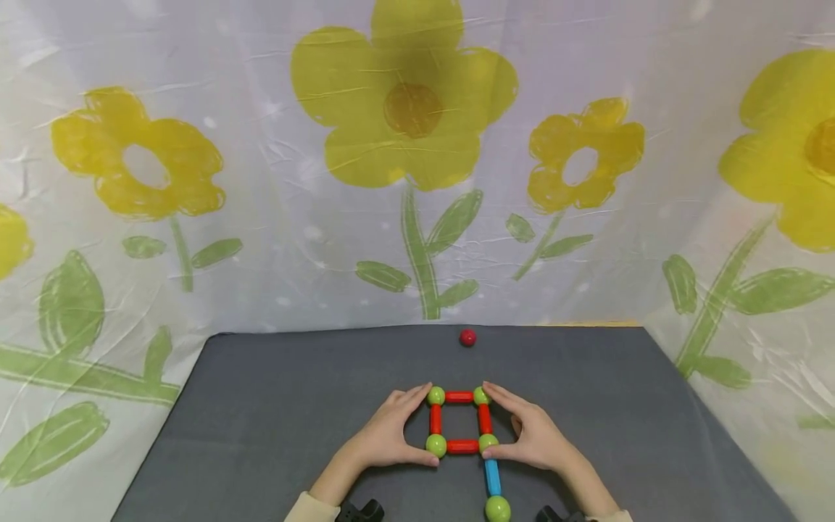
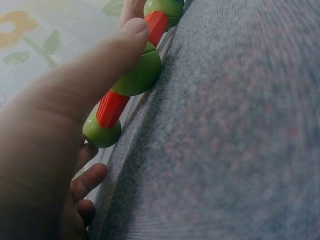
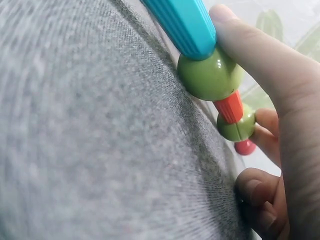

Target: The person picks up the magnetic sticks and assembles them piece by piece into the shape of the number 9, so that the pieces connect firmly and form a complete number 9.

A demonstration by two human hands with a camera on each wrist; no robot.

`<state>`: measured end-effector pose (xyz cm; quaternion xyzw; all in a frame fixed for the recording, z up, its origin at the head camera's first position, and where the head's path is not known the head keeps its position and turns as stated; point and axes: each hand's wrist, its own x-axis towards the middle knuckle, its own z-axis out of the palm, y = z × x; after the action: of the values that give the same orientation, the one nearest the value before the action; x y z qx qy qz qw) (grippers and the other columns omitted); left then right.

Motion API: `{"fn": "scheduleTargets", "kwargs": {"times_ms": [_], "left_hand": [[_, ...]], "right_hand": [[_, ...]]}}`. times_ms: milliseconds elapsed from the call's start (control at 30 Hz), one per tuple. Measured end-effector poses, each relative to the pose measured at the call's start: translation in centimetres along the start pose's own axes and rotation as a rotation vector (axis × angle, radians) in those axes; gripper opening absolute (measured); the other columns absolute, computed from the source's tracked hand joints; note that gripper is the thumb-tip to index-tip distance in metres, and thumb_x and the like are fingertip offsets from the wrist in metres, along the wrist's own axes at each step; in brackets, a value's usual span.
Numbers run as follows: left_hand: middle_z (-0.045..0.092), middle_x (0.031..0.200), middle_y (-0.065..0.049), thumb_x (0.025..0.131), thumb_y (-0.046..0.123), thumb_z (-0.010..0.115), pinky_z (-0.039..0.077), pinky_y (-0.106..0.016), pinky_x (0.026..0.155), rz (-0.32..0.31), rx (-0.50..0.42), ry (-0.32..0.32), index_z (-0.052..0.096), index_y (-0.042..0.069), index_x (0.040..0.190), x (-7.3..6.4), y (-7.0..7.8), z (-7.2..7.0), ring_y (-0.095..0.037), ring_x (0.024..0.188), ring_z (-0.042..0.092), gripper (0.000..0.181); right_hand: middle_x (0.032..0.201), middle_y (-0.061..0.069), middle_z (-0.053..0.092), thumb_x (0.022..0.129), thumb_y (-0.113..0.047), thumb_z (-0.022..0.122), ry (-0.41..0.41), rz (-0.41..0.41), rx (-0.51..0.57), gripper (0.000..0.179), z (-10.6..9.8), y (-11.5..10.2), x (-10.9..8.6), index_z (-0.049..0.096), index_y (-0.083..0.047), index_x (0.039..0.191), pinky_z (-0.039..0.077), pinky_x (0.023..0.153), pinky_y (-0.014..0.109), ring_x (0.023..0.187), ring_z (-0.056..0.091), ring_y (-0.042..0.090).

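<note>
Four-sided and flat on the dark cloth, a toy square of red rods and green balls [image 1: 462,446] lies between both hands. My left hand [image 1: 390,433] grips its left side, the thumb by the near ball and the index fingertip at the far ball. On the other side my right hand [image 1: 531,435] holds it the same way, thumb on the near right ball [image 3: 210,75]. From that corner a blue rod [image 1: 492,477] runs toward me and ends in a larger green ball [image 1: 498,509]. Red rods [image 2: 112,108] and green balls also show beside the left thumb.
A small red ball [image 1: 467,337] sits near the far edge of the table, which is covered in dark grey cloth [image 1: 274,406]. Behind and at both sides hangs a pale sheet [image 1: 280,239] printed with yellow flowers.
</note>
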<state>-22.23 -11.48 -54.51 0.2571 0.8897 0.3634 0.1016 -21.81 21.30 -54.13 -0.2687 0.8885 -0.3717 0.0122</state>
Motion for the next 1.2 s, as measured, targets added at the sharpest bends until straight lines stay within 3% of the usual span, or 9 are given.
{"fn": "scheduleTargets", "kwargs": {"times_ms": [100, 233, 400, 500, 600, 733, 833, 1000, 1200], "left_hand": [[0.030, 0.174, 0.002, 0.077, 0.065, 0.089, 0.041, -0.066, 0.112, 0.012, -0.045, 0.021, 0.024, 0.023, 0.171, -0.1, 0.1, -0.1, -0.029, 0.145, 0.039, 0.122], [0.027, 0.174, 0.005, 0.084, 0.050, 0.089, 0.040, -0.066, 0.111, 0.037, -0.138, 0.112, 0.028, 0.028, 0.170, -0.4, 1.2, -0.7, -0.028, 0.146, 0.036, 0.107], [0.053, 0.157, 0.006, 0.088, 0.038, 0.089, 0.049, -0.055, 0.103, 0.122, -0.195, 0.189, 0.050, 0.039, 0.158, -1.9, 4.5, -1.6, -0.027, 0.129, 0.054, 0.080], [0.070, 0.136, 0.001, 0.089, 0.036, 0.089, 0.055, -0.038, 0.088, 0.191, -0.225, 0.129, 0.067, 0.032, 0.144, -3.3, 6.1, -1.0, -0.021, 0.102, 0.064, 0.060], [0.076, 0.118, 0.000, 0.091, 0.031, 0.087, 0.052, -0.023, 0.072, 0.221, -0.298, -0.009, 0.075, 0.021, 0.132, -4.6, 6.6, 0.4, -0.008, 0.079, 0.059, 0.044], [0.074, 0.109, 0.008, 0.096, 0.020, 0.082, 0.049, -0.015, 0.067, 0.198, -0.401, -0.209, 0.078, 0.012, 0.127, -5.8, 6.4, 2.4, 0.005, 0.072, 0.052, 0.033], [0.074, 0.108, 0.009, 0.100, 0.017, 0.076, 0.049, -0.013, 0.069, 0.219, -0.401, -0.293, 0.078, 0.009, 0.126, -6.0, 6.3, 3.5, 0.010, 0.073, 0.051, 0.027], [0.078, 0.109, 0.001, 0.104, 0.017, 0.069, 0.052, -0.014, 0.075, 0.277, -0.302, -0.313, 0.079, 0.007, 0.122, -5.9, 6.3, 4.7, 0.013, 0.083, 0.055, 0.023], [0.078, 0.104, -0.002, 0.101, 0.015, 0.069, 0.052, -0.012, 0.080, 0.343, -0.181, -0.271, 0.081, 0.005, 0.108, -6.0, 5.8, 5.5, 0.012, 0.094, 0.061, 0.018]], "right_hand": [[0.164, 0.009, 0.048, 0.079, -0.057, 0.091, -0.010, 0.010, 0.003, 0.104, -0.1, 0.0, 0.1, 0.045, -0.016, 0.163, 0.034, 0.051, 0.020, 0.049, 0.028, -0.001], [0.164, 0.011, 0.047, 0.080, -0.056, 0.091, -0.024, 0.025, 0.016, 0.104, 0.0, 0.0, 0.1, 0.044, -0.015, 0.164, 0.033, 0.050, 0.021, 0.049, 0.028, 0.000], [0.163, 0.012, 0.048, 0.080, -0.056, 0.091, -0.017, 0.029, 0.021, 0.103, 0.1, 0.0, 0.0, 0.045, -0.015, 0.163, 0.033, 0.050, 0.021, 0.049, 0.028, -0.001], [0.162, 0.012, 0.049, 0.080, -0.056, 0.091, -0.009, 0.024, 0.018, 0.103, 0.1, 0.0, 0.1, 0.046, -0.015, 0.163, 0.032, 0.051, 0.020, 0.050, 0.026, -0.001], [0.162, 0.012, 0.049, 0.080, -0.057, 0.091, -0.007, 0.017, 0.016, 0.103, 0.1, -0.1, 0.1, 0.046, -0.015, 0.163, 0.032, 0.051, 0.020, 0.050, 0.026, -0.001], [0.162, 0.013, 0.050, 0.080, -0.057, 0.091, -0.003, 0.008, 0.016, 0.103, 0.0, -0.1, 0.1, 0.046, -0.015, 0.163, 0.032, 0.051, 0.020, 0.050, 0.027, -0.001], [0.162, 0.012, 0.050, 0.079, -0.056, 0.091, 0.001, 0.008, 0.020, 0.103, 0.0, 0.0, 0.2, 0.046, -0.015, 0.162, 0.032, 0.051, 0.020, 0.050, 0.027, -0.001], [0.161, 0.012, 0.050, 0.079, -0.054, 0.092, 0.003, 0.013, 0.032, 0.102, -0.1, -0.1, 0.1, 0.047, -0.014, 0.162, 0.032, 0.051, 0.020, 0.049, 0.027, -0.001], [0.162, 0.013, 0.050, 0.080, -0.052, 0.092, -0.001, 0.006, 0.036, 0.102, 0.0, -0.1, 0.0, 0.047, -0.014, 0.162, 0.033, 0.050, 0.020, 0.049, 0.027, -0.002]]}}
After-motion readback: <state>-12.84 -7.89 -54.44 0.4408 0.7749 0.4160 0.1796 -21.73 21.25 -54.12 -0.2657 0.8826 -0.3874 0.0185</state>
